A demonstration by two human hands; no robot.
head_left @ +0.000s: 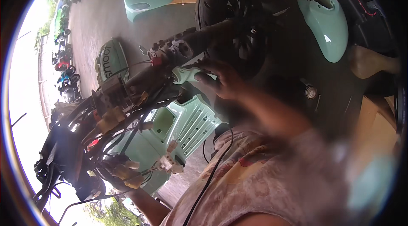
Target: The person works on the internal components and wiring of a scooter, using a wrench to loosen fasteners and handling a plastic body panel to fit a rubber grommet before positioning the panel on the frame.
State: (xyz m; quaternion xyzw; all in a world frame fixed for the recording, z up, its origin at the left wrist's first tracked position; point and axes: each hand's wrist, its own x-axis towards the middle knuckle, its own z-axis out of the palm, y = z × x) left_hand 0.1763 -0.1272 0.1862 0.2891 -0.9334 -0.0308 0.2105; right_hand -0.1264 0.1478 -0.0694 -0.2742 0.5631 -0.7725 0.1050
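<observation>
A stripped scooter frame (144,82) runs diagonally across the view, with bundles of wiring and pale connectors (168,164) hanging off it. Below the frame is a mint-green plastic floor panel (197,128) with ribbed slots. My right hand (219,78) has its fingers closed over a small mint-green plastic piece (185,75) beside the frame tube; whether this piece joins the floor panel is hidden. My left hand (111,177) reaches up from the lower edge behind the wiring and connectors, which cover its fingers.
A black-tyred wheel (227,2) stands beyond the frame. Mint-green body panels (148,0) lie on the floor at the far side, a mint-green fender (329,30) at the right. Near it are a spray can (310,92), a person's bare foot (365,62) and cardboard (376,124). Parked motorbikes (68,81) line the left.
</observation>
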